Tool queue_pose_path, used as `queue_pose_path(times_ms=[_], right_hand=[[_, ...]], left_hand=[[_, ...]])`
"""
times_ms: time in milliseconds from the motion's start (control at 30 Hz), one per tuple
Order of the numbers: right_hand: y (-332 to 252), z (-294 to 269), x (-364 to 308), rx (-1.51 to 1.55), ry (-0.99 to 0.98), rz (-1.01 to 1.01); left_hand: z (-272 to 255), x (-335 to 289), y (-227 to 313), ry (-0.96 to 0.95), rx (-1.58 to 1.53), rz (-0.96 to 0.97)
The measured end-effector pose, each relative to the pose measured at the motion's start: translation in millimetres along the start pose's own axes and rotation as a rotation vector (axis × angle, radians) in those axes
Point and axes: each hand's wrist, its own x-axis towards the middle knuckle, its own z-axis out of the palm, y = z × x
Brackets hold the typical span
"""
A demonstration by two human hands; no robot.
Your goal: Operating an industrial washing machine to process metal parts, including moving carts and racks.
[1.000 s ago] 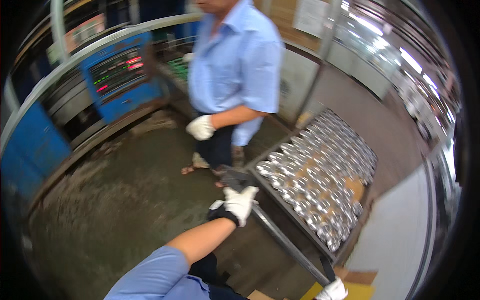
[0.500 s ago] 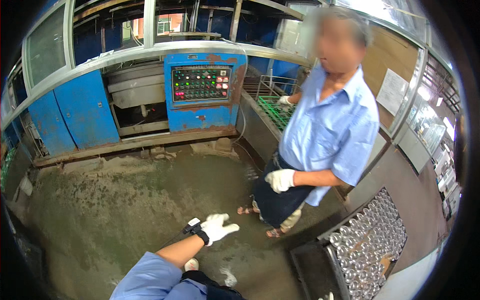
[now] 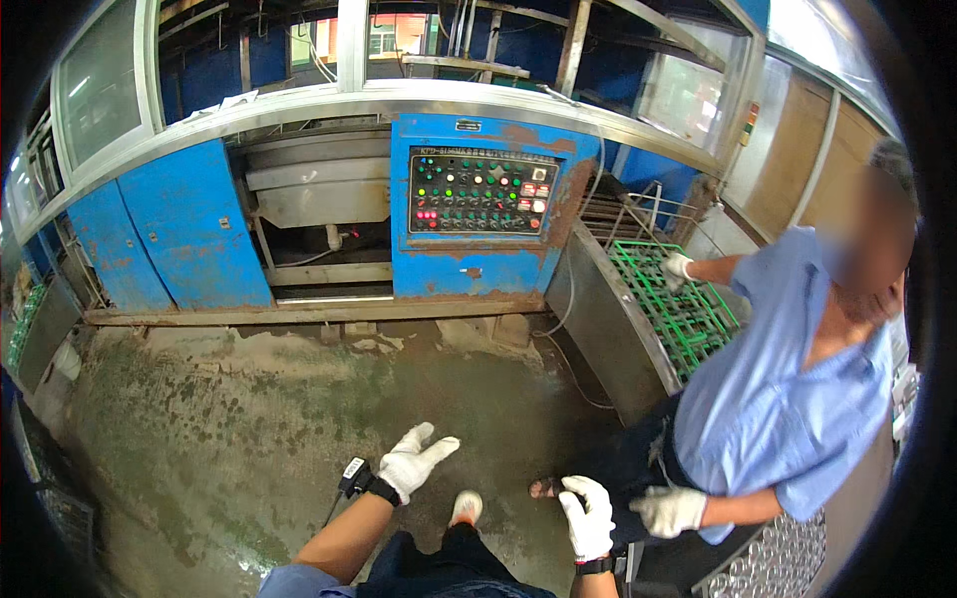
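My left hand point(image 3: 414, 464), in a white glove with a black strap and a small device at the wrist, is held over the wet floor with thumb and fingers apart and nothing in it. My right hand point(image 3: 588, 518), also in a white glove, is raised at the lower middle, its fingers loosely bent and nothing seen in them. Just right of it is a co-worker's gloved hand point(image 3: 670, 512); I cannot tell whether the two touch. The co-worker's other gloved hand point(image 3: 680, 267) rests at a green wire rack point(image 3: 648, 299).
Ahead stands a blue machine cabinet point(image 3: 478, 269) with a control panel point(image 3: 483, 189) of lit buttons. A metal trough wall point(image 3: 613, 339) runs on the right beside a loose hose point(image 3: 569, 289). The co-worker point(image 3: 788, 379) stands close at right, partly covering a tray of shiny round pieces point(image 3: 773, 558).
My view has turned and moved closer to the machine. My right hand has come into view. The co-worker now appears farther right and leans toward me, one hand still at the green rack.
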Motion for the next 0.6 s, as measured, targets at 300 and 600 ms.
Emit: queue_pose_path(times_ms=[300, 600], right_hand=[[47, 127, 301, 0.228, -0.128, -0.096], [50, 268, 541, 0.046, -0.253, 0.089]], left_hand=[[-111, 191, 47, 0.359, 0.124, 0.109], [-141, 359, 107, 0.324, -0.267, 0.023]])
